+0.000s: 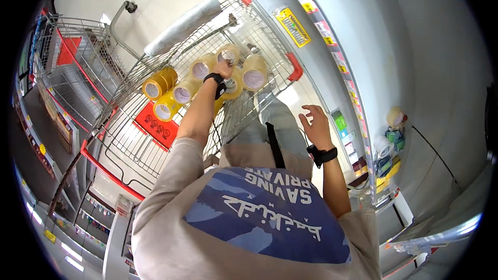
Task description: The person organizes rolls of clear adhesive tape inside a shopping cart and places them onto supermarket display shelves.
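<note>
My left hand (223, 69) reaches into a wire shopping cart (144, 163), its fingers curled on the near end of a stack of clear packing tape (227, 53). Close around that hand stand further clear stacks, among them one with a wide white core (255, 76) and another partly behind my wrist (232, 85). Yellow tape (165, 107) and a darker amber stack (157, 84) lie to the left. My right hand (317, 128) hangs outside the cart with fingers apart, holding nothing. A black band circles each wrist.
A long roll in clear wrap (183, 27) rests along the cart's far-left rim. Shelving with price tags (338, 62) runs along the right, with a tape roll (396, 118) and small packs on it. A second cart (74, 70) stands at the left.
</note>
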Demonstrator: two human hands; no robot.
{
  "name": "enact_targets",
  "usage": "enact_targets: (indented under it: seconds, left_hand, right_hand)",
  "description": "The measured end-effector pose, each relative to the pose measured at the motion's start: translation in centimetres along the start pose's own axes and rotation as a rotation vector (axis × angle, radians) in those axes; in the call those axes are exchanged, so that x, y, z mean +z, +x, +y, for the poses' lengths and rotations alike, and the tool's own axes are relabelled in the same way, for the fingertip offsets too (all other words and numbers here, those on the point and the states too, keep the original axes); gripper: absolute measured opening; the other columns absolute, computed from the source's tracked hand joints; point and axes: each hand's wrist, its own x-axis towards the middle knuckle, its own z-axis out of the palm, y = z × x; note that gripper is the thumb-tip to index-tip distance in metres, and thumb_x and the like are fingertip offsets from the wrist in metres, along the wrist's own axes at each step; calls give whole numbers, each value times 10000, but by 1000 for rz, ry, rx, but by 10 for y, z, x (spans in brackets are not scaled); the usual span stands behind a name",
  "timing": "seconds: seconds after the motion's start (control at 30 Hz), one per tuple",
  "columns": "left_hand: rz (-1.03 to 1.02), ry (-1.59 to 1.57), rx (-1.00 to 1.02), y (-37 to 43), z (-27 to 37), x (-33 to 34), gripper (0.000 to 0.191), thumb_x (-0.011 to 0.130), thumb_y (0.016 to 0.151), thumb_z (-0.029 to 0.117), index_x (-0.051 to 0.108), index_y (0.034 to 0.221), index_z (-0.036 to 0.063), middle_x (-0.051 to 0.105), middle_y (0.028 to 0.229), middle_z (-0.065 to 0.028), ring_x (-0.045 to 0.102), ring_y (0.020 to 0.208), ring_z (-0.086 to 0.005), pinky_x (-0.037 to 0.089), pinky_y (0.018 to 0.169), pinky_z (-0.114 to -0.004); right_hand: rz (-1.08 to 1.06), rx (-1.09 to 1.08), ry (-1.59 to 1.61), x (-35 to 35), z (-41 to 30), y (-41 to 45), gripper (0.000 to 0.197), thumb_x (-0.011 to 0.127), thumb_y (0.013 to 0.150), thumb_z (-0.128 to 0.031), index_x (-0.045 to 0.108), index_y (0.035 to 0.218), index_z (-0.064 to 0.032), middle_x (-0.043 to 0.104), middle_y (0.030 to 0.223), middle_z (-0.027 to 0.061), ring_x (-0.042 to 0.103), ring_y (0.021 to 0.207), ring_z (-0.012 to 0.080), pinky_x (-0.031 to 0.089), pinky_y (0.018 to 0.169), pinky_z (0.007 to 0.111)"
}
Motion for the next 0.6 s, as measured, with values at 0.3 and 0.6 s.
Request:
enact_targets:
  seconds: [0.3,0.6]
  left_hand:
    - [14,-271,-98,-90,52,-71,383,498,940,222,536,1265,22,659,1160,-85,632,565,-150,422,408,-265]
    - [245,-387,70,-178,138,-91,241,484,967,151,603,1123,10,680,1002,-86,603,521,-136,454,447,-260]
  right_hand:
    - [616,102,-89,-93,134,-58,255,704,812,-166,637,1020,-35,638,970,140,645,690,236,502,687,364]
    - [850,352,-274,-196,286,-79,433,674,773,-168,587,1137,49,606,1166,247,569,1090,415,444,946,460]
